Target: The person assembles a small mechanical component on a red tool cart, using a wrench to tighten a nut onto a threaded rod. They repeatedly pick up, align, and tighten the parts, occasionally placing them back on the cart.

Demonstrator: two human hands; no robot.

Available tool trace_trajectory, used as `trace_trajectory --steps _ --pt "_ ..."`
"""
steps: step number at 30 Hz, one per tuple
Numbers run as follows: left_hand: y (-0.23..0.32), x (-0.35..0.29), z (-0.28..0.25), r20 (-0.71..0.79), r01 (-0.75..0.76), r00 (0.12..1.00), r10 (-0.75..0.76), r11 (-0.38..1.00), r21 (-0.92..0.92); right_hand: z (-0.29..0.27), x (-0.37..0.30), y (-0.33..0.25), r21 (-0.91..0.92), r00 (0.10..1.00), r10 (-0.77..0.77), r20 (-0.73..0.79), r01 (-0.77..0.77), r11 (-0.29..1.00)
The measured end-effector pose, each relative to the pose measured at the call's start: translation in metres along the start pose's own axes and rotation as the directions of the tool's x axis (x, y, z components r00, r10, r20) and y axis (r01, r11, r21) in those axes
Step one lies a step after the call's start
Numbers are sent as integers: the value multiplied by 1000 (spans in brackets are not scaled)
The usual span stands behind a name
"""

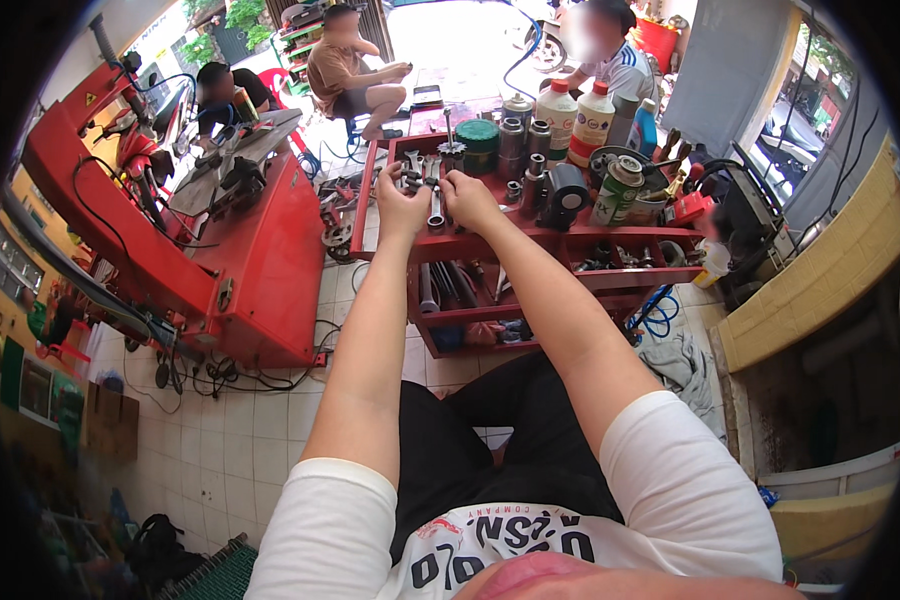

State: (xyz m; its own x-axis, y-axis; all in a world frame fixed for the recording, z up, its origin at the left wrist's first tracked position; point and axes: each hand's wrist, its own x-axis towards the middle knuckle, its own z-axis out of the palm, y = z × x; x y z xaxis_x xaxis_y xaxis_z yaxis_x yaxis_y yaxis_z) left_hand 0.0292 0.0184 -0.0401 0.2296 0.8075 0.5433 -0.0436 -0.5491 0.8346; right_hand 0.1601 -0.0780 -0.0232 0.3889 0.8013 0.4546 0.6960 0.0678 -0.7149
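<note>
Wrench [436, 208] at upper centre of the frame, over the red cart [595, 237], between left hand [402, 210] and right hand [471, 203]: hands half-curled, hold unclear. Could perhaps clatter into upright sockets [533, 188] if nudged amid such crowding.

left fingers [387, 181] and right fingers [454, 185] flank a wrench [436, 208].

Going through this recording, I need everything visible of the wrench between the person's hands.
The wrench is silver-grey and looks metal, with a ring-shaped end nearest the person and a straight shank pointing away. It sits over the red cart, between the left hand and right hand. Its far end is unclear; whether either hand touches it, I cannot tell.
</note>
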Motion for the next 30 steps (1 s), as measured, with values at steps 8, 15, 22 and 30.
trace_trajectory --steps 8,15,22,30 --pt "10 1 -11 1 283 953 -303 888 -362 5 0 9 23 997 -55 -62 56 998" --pt "16 -3 -11 16 252 959 -282 828 -502 6 0 8 10 994 -37 -106 38 999" --pt "1 4 -18 71 299 951 -299 847 -439 5 2 2 88 998 -7 -65 13 996" --pt "10 5 -17 99 378 918 -383 775 -507 2 1 4 76 998 -14 -60 19 997"
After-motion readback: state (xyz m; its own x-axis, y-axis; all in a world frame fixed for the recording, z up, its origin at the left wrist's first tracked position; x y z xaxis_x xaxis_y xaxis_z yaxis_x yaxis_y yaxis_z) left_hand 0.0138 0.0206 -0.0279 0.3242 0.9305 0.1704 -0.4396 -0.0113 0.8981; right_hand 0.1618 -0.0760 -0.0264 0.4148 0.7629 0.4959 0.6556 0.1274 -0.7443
